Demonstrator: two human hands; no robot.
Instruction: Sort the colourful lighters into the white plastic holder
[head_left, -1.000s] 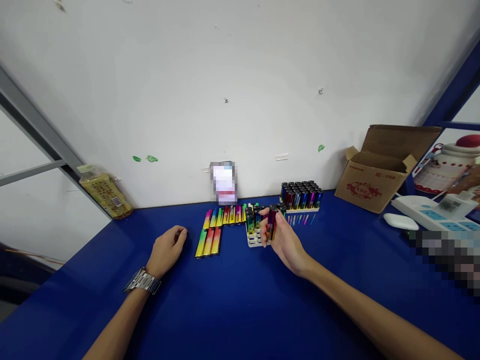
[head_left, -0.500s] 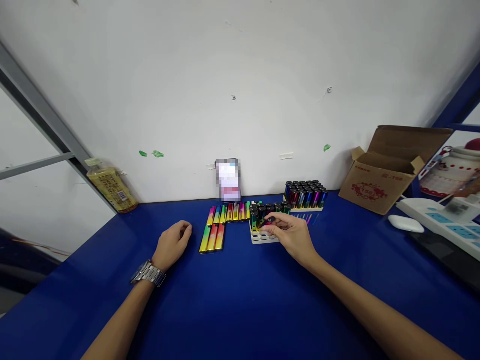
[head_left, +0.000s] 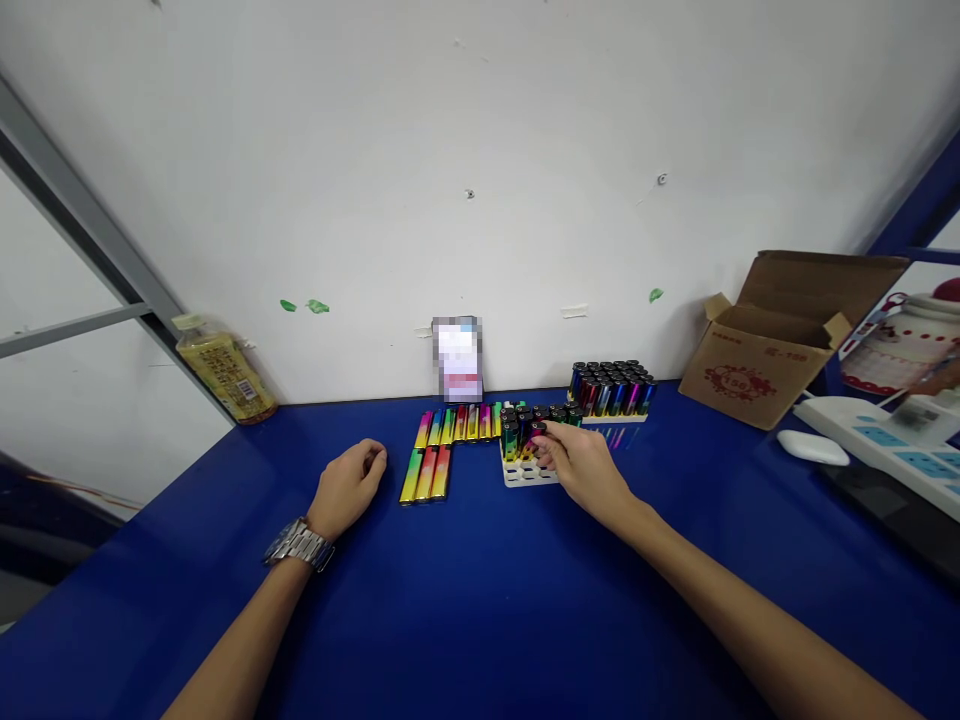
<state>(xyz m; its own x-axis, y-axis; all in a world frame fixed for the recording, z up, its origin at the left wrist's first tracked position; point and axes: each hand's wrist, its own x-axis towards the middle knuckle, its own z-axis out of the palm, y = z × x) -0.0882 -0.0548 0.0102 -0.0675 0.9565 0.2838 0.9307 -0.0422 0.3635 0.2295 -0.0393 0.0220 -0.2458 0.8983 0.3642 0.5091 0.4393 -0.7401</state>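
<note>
My right hand (head_left: 579, 466) reaches over a white slotted tray (head_left: 525, 475) and pinches a rainbow-coloured lighter (head_left: 537, 436) that stands upright in it among several others. My left hand (head_left: 346, 486), with a metal watch on the wrist, rests loosely curled on the blue table, holding nothing. Just right of it lie rows of rainbow lighters (head_left: 435, 450) flat on the table. A second tray full of upright lighters (head_left: 611, 390) stands behind, near the wall.
A blue table (head_left: 480, 600) runs to a white wall. A bottle of yellow drink (head_left: 221, 375) stands at the back left, an open cardboard box (head_left: 780, 345) at the back right, with a white power strip (head_left: 877, 430) and a small white object (head_left: 812, 447) beyond.
My right hand carried a lighter from above the table down into the white tray and now holds it upright in a slot. The left hand stayed put.
</note>
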